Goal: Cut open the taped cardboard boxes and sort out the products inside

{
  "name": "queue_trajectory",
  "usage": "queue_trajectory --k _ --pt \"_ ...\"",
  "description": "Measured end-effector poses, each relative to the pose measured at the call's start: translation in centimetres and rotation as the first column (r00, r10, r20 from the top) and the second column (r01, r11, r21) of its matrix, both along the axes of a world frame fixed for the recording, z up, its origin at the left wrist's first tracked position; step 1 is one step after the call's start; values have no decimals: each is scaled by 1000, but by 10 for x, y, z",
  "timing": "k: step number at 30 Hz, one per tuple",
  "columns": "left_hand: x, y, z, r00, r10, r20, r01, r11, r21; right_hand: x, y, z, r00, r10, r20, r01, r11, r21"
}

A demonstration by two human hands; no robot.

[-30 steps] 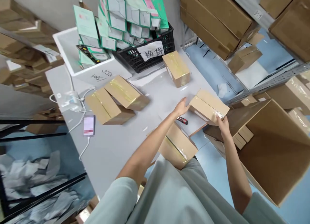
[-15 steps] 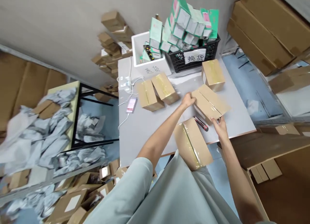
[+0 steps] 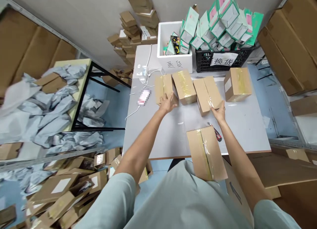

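Note:
Near the back of the table, three taped cardboard boxes stand side by side. My left hand (image 3: 168,103) is at the front of the leftmost cardboard box (image 3: 163,83), its fingers spread against it. Beside that is the middle cardboard box (image 3: 184,86). My right hand (image 3: 219,113) grips the front right corner of the third cardboard box (image 3: 208,91), thumb in front and fingers on the side. A red and black utility knife (image 3: 217,134) lies nearer me, partly behind another cardboard box (image 3: 206,153) that sits at the table's front edge against my body.
One more cardboard box (image 3: 238,84) stands to the right. Behind are a white foam bin (image 3: 173,62) and a black crate (image 3: 205,61) piled with green-white cartons. A phone (image 3: 144,97) and power strip (image 3: 142,72) lie left. Opened boxes (image 3: 61,186) cover the floor.
The box in my hands has moved left and back, beside the other two. My left hand has left it and shifted to the leftmost box. My right hand remains on the moved box.

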State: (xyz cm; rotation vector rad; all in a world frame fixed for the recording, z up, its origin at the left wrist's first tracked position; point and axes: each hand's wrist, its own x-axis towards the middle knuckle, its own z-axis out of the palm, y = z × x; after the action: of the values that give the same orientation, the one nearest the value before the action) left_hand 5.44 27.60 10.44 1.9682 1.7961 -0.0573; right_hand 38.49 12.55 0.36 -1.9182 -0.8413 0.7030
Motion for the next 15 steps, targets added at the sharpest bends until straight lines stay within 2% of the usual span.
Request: queue_trajectory --k 3,8,12,15 --pt "6 1 -12 998 -61 -8 61 998 -10 -18 32 4 999 -39 -24 38 998 -46" --pt "14 21 -21 996 -91 14 91 996 -18 -48 69 12 995 -99 -30 96 991 -96" --pt "10 30 -20 993 -116 24 116 993 -7 -58 87 27 988 -151 -5 150 984 -96" --pt "9 32 -12 990 -140 12 140 990 -7 -65 98 46 990 -143 -11 142 989 -37"
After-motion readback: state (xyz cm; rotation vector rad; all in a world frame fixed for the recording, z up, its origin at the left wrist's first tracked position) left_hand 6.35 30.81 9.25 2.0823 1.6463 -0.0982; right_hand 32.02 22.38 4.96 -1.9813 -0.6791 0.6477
